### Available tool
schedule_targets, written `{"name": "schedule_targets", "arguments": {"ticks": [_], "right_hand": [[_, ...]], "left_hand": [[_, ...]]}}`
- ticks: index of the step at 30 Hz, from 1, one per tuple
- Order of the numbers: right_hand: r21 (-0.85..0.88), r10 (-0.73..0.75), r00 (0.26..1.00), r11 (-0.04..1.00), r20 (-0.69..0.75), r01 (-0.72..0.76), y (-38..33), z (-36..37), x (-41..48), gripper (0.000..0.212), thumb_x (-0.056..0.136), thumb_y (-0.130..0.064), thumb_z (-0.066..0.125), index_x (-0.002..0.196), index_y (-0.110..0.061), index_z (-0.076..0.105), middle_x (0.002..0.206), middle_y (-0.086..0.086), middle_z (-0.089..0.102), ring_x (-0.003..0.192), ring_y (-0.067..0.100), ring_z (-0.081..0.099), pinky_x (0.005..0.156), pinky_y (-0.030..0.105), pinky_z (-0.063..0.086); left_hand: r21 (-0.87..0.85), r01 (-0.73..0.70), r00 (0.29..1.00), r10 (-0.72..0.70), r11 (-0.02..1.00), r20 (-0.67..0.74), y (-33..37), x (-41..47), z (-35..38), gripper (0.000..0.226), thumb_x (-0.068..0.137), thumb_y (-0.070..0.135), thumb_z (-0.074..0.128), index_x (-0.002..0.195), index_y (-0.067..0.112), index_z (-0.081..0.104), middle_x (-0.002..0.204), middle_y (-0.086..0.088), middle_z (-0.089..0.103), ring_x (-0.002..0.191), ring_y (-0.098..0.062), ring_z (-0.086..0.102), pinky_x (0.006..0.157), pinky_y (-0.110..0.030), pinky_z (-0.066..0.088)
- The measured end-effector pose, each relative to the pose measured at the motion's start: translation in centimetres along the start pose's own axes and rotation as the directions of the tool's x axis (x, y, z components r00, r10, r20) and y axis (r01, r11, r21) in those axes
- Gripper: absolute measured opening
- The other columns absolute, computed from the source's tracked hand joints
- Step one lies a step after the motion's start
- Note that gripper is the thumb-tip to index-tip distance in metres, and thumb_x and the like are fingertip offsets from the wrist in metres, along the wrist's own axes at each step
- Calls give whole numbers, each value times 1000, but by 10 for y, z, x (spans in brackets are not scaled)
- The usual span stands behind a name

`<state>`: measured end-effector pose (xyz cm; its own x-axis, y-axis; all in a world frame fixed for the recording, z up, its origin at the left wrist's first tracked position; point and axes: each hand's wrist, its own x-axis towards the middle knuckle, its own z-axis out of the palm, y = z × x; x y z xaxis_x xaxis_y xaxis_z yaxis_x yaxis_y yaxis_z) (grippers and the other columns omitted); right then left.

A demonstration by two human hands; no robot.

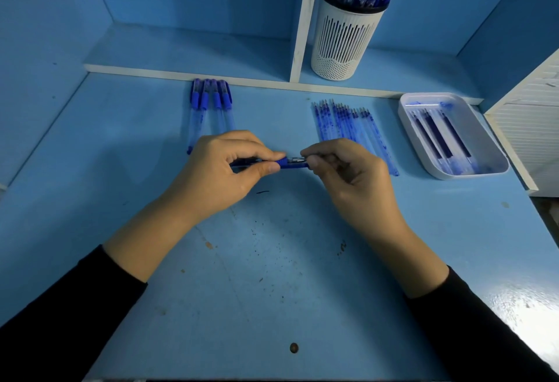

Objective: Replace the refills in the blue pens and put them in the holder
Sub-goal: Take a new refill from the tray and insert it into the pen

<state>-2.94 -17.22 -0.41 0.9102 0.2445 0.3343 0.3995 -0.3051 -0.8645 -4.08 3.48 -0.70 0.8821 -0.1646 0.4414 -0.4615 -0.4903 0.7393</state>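
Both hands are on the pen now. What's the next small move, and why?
Probably twist the tip end with the right hand while the left hand steadies the pen: each hand pinches one end, and a silvery part shows at the joint between them. Which way to turn I cannot tell.

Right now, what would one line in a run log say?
step: refill swap | left hand: grips pen | right hand: pinches its other end | holder: stocked | desk: pen row waiting
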Motion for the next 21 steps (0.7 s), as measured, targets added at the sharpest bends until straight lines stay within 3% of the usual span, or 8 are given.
{"name": "schedule_targets", "arguments": {"ticks": [3,6,9,12,15,21], "right_hand": [[41,13,1000,999,-10,-12,-2,0,-1,13,90,-15,63,94,-25,70,79,5,66,75,23,61,70,35,50],[104,50,999,993,-14,-49,-4,2,-2,17,91,-8,61,93,-23,69,80,-1,68,75,13,66,73,22,52],[121,58,998,991,-16,-56,-5,4,0,17,91,-2,60,93,-16,70,82,-1,69,73,7,66,73,18,51],[130,56,998,990,-39,-51,-6,6,1,15,93,-3,59,95,-14,69,81,-2,69,73,3,65,72,14,48],[200,70,994,978,-80,-53,-9,7,1,10,93,-7,62,99,-10,69,84,0,70,76,7,65,74,18,49],[333,80,980,943,-181,-16,-14,3,2,20,88,-5,68,108,-8,66,86,1,67,76,7,61,76,22,49]], "left_hand": [[-6,-22,999,22,1000,-29,-1,-1,2,19,82,12,77,100,16,75,84,8,68,73,-8,64,68,-18,50],[-5,-34,998,33,999,-53,-1,-2,7,18,82,12,77,99,15,76,82,2,70,69,-12,64,62,-30,51],[1,-42,997,42,999,-59,-1,-1,9,18,82,12,77,100,13,76,82,-1,70,69,-13,64,61,-36,51],[6,-44,997,44,999,-60,-1,4,6,17,83,12,76,99,13,76,84,-1,70,71,-12,65,64,-31,52],[4,-57,996,57,998,-74,1,9,6,16,83,11,76,100,10,76,87,0,71,77,-9,66,71,-23,54],[-40,-64,990,59,997,-128,5,14,15,20,85,12,74,105,10,74,96,5,72,86,-7,68,80,-23,54]]}}
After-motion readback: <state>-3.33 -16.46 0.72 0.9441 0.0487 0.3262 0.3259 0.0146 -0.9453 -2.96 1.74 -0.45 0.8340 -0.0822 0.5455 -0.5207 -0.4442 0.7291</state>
